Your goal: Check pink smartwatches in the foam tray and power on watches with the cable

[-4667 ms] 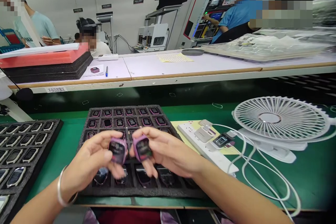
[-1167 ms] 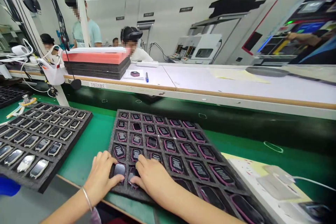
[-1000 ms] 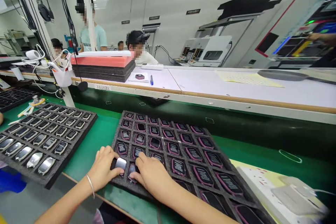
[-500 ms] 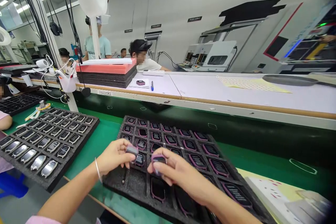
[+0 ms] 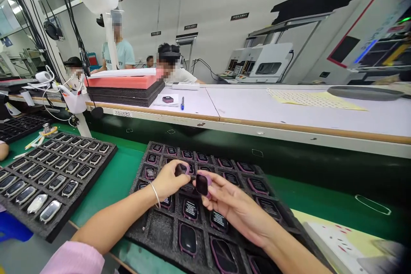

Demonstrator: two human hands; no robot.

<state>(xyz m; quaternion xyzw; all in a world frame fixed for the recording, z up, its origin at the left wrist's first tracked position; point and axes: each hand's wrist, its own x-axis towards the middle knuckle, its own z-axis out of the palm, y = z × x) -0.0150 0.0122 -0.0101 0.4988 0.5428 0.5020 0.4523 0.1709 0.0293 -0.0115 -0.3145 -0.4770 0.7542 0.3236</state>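
A black foam tray (image 5: pixel 153 227) lies on the green bench in front of me, its pockets filled with several purple watch bodies. My left hand (image 5: pixel 168 180) is raised over the tray's middle and pinches one purple watch body (image 5: pixel 180 168) in its fingertips. Just to the right, my right hand (image 5: pixel 229 203) holds a second purple watch body (image 5: pixel 202 184) with its dark screen facing me. The two watch bodies sit close together above the tray. A bangle circles my left wrist.
A second black foam tray (image 5: pixel 61 221) of silver watch bodies lies at the left. Behind runs a white shelf (image 5: pixel 289 115) with stacked black and red foam sheets (image 5: pixel 125 87), a pen and papers. A white power strip (image 5: pixel 346 244) sits at the right. Other people work beyond.
Both hands pressed into the tray's near pockets a second ago, then lifted one watch body each and carried them up and away over the tray's middle. My view swung left earlier.
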